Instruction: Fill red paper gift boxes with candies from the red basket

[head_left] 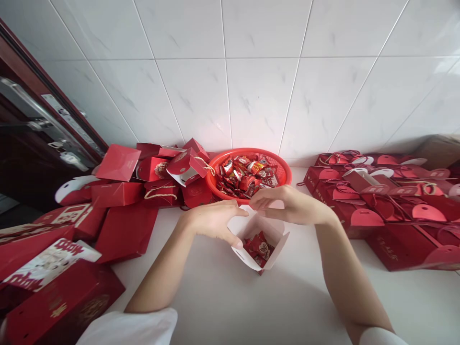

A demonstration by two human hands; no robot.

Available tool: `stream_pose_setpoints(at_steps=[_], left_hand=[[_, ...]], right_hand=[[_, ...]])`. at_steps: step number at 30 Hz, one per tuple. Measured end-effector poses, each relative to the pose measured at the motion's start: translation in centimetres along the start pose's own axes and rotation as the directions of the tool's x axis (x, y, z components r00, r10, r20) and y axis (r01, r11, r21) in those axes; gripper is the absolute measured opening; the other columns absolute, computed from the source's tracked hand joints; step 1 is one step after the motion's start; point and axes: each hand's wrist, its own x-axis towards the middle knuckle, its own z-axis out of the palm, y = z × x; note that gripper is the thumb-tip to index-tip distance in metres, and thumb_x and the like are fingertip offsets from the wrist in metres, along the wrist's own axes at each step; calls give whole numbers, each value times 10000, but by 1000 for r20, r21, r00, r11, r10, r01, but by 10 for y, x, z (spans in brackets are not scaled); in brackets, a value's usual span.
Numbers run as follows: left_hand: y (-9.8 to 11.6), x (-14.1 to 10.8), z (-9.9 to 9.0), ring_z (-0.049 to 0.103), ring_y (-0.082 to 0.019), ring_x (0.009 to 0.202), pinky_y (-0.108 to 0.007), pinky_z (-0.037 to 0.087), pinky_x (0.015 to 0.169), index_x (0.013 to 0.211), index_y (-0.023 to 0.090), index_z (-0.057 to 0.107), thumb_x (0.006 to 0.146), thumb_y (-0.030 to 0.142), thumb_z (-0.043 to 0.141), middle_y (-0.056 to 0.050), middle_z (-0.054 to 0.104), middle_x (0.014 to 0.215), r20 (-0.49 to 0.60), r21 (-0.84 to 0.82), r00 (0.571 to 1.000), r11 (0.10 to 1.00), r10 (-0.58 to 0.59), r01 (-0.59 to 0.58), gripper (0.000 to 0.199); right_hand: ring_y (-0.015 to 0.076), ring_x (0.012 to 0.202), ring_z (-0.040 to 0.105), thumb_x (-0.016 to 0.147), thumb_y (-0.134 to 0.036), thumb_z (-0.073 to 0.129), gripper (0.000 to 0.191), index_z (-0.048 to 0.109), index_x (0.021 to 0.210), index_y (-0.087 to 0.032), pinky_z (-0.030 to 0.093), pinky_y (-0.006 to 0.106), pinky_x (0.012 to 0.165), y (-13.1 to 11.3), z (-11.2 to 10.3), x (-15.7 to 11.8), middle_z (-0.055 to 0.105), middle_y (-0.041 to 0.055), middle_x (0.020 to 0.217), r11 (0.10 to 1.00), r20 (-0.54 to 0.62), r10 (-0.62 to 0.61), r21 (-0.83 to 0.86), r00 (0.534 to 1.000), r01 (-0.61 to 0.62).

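Note:
A small gift box (276, 235), white inside, stands with its flaps raised on the table in front of me. Several red-wrapped candies (259, 248) lie in it. My left hand (213, 223) is closed on the box's left side, with the thumb over the flap's inner face. Above the box's far edge is my right hand (291, 206), its fingers bent and apart from the thumb, with nothing visible between them. Whether it touches the far flap I cannot tell. Just behind the box sits a red-orange plastic basket (286, 181) heaped with wrapped candies (247, 175).
Red gift boxes (124, 199) are piled loosely at the left, some with rope handles. Rows of red boxes (359, 201) with rounded flaps stand at the right. A tiled wall (262, 96) closes off the back of the white table (230, 306). A door handle (32, 110) shows far left.

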Motion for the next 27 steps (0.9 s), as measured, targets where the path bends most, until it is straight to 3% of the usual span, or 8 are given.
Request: stream_pose_setpoints(at_steps=[4,8,13,17,20,23,27], left_hand=[[2,-3,4,594,-297,1133,-262,456,778,1383,301,594,691,600,756,-45,633,1172,-19,19,1000,1000,-9,9,772],[7,-5,8,597,-277,1077,-268,446,755,1290,280,645,731,654,705,-52,611,1123,-31,35,999,999,19,-17,676],[16,-9,7,602,-243,985,-276,426,748,1147,247,681,780,679,656,-42,591,1061,-35,49,999,998,37,-36,567],[19,-10,4,597,-230,899,-284,410,722,1037,221,687,798,706,624,-46,585,1011,-39,63,997,996,65,-63,545],[19,-8,6,598,-240,908,-285,420,721,1099,238,695,767,728,647,-49,586,1032,-36,38,996,996,82,-80,593],[20,-5,9,598,-253,1001,-280,436,757,1293,283,651,740,718,694,-51,583,1124,-44,-8,991,992,124,-125,706],[23,-1,11,609,-241,1033,-280,451,812,1388,353,598,793,686,683,-40,597,1149,-2,-59,979,977,206,-205,687]], right_hand=[[190,846,714,903,-236,634,191,744,1059,-225,564,294,784,-15,-11,-17,760,34,923,998,-96,38,-37,995,-42],[189,799,679,858,-255,702,160,753,1010,-246,533,284,717,-17,-2,-37,739,42,927,973,-104,118,-187,987,-136],[236,989,681,805,-296,775,266,733,1068,-288,547,307,775,-3,15,-70,695,60,1147,938,-41,211,-274,977,-215],[277,1159,658,873,-432,719,296,707,1121,-272,550,374,925,14,23,-93,648,102,1308,942,-134,250,-197,959,-273],[302,1233,624,891,-495,687,336,697,1137,-267,528,421,996,25,36,-100,606,129,1384,960,-255,216,-123,942,-253],[322,1257,600,905,-530,655,402,662,1204,-262,523,457,999,34,57,-95,555,151,1447,966,-408,200,-68,891,-248],[302,1260,596,983,-499,538,388,606,1291,-274,523,450,1006,41,85,-82,611,135,1364,973,-497,192,-18,846,-231]])
